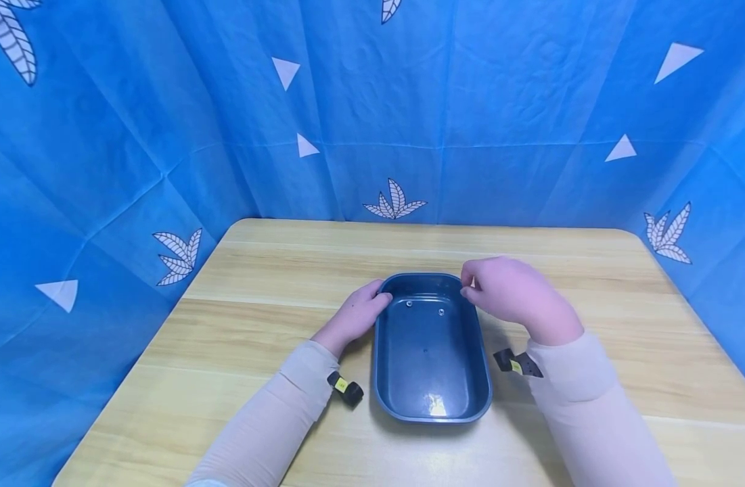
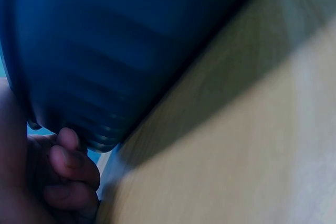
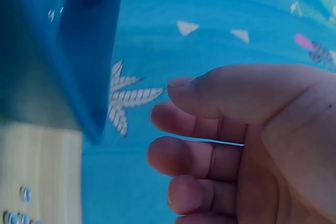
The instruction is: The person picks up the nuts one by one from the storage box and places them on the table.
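A deep blue rectangular plastic tray (image 1: pixel 430 365) with rounded corners rests on the table. My left hand (image 1: pixel 358 312) grips its far left corner, thumb over the rim and the other fingers curled outside the wall; the left wrist view has these fingers (image 2: pixel 73 163) against the ribbed side. Two small shiny rings, one (image 1: pixel 409 304) left of the other (image 1: pixel 441 312), lie at the tray's far end. By the far right corner is my right hand (image 1: pixel 509 291), its fingers loosely bent. No object shows between its thumb and fingertips in the right wrist view.
Several small shiny metal pieces (image 3: pixel 25 193) lie on the wooden table (image 1: pixel 275 406), seen low in the right wrist view. Blue cloth (image 1: pixel 378 115) with white leaves and triangles hangs behind and beside the table. Each wrist wears a black strap.
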Tool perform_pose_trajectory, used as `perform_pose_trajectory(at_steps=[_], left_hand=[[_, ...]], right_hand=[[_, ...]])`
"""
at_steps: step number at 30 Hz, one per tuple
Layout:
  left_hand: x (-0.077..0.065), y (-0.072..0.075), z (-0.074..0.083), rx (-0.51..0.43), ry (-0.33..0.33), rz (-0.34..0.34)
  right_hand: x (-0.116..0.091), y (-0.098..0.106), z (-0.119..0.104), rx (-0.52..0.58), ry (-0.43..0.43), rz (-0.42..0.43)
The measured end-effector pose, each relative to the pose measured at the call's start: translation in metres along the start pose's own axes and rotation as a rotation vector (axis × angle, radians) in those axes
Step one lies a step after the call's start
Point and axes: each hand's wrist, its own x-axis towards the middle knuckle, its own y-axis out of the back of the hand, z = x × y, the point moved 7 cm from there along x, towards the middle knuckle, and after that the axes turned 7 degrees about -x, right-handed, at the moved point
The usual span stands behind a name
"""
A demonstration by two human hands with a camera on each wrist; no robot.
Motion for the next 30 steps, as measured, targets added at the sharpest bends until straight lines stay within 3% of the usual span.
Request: perform_pose_trajectory(at_steps=[13,22,30], left_hand=[[-0.001,0.000,0.001,-0.009,0.001,-0.002],[-0.002,0.000,0.002,-0.028,0.010,-0.009],[-0.001,-0.001,0.001,-0.034,0.002,-0.015]], right_hand=[[-0.007,0.006,-0.058,-0.069,0.089,0.084],[-0.006,-0.001,-0.073,-0.081,0.100,0.073],[-0.003,-0.010,-0.087,-0.110,0.159,0.087]])
